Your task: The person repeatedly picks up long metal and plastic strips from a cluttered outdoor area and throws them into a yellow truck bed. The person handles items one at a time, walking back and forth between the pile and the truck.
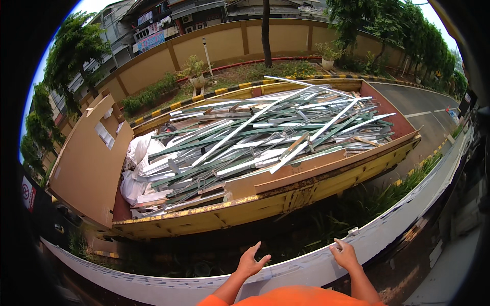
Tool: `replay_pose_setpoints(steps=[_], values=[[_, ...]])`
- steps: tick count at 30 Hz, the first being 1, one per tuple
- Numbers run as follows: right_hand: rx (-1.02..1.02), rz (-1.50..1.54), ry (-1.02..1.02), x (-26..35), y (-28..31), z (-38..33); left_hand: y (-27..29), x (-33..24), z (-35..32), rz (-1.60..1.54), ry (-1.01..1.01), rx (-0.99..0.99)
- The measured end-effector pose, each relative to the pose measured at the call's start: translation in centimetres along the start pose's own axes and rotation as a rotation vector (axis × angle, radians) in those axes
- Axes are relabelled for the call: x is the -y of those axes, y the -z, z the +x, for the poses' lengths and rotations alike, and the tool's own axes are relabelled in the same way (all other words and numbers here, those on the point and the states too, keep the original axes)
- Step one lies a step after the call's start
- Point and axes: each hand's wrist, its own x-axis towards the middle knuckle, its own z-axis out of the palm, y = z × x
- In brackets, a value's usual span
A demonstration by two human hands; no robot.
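My left hand (250, 262) is held out over the pale wall-like panel (178, 284) in front of me, fingers and thumb apart, nothing in it. To the right, my right hand (347, 255) is at the panel's upper edge with thumb and forefinger apart. Whether it touches the edge I cannot tell, and its other fingers are partly hidden. A small pale block (353, 232) sits on that edge just beyond it. Past the panel stands a yellow truck bed (245, 214), heaped with long white, silver and green metal strips (255, 135).
White sacks (137, 153) slump at the bed's left end, beside a large brown board (87, 158) standing upright. Grass (357, 214) grows between panel and truck. A paved road (439, 120) runs at right; a tan wall (219, 46), potted plants and trees line the far side.
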Motion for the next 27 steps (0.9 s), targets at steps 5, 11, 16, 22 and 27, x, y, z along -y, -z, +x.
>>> replay_pose_setpoints(steps=[5,11,16,22,27], values=[[-0.131,-0.01,-0.024,-2.2,0.9,-7.5,-5.6,-1.3,-3.6,0.008,-0.153,0.062],[-0.149,0.02,-0.187,-6.3,1.5,-15.8,-8.0,-1.4,-5.1,0.224,-0.348,0.044],[-0.15,-0.11,-0.303,-12.3,2.1,-20.4,-8.6,-1.2,-5.3,0.274,-0.381,-0.009],[-0.194,-0.034,-0.55,-26.8,1.9,-28.7,-9.9,-0.1,-4.8,0.359,-0.474,-0.085],[-0.212,0.18,-0.963,-43.2,0.6,-42.0,-11.7,-2.4,-6.0,0.497,-0.412,-0.192]])
